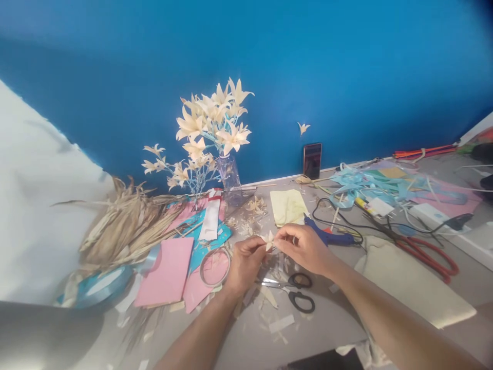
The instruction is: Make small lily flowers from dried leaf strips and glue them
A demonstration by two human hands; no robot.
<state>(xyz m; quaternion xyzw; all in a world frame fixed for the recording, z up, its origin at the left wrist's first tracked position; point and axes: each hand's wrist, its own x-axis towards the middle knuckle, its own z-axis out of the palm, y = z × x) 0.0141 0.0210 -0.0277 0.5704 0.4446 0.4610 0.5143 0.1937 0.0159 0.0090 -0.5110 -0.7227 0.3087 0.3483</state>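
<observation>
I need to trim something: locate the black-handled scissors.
In the head view, the black-handled scissors lie on the table, just right of centre, below the right hand.

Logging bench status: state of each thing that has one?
Left hand: pinching flower
Right hand: pinching flower
Flower: held, petals spread
Black scissors: lying down, handles apart
Glue gun: lying on its side
Phone: propped upright, screen dark
Vase: upright
Bouquet: petals spread
Tape roll: set down
Red-handled tool: lying down
</observation>
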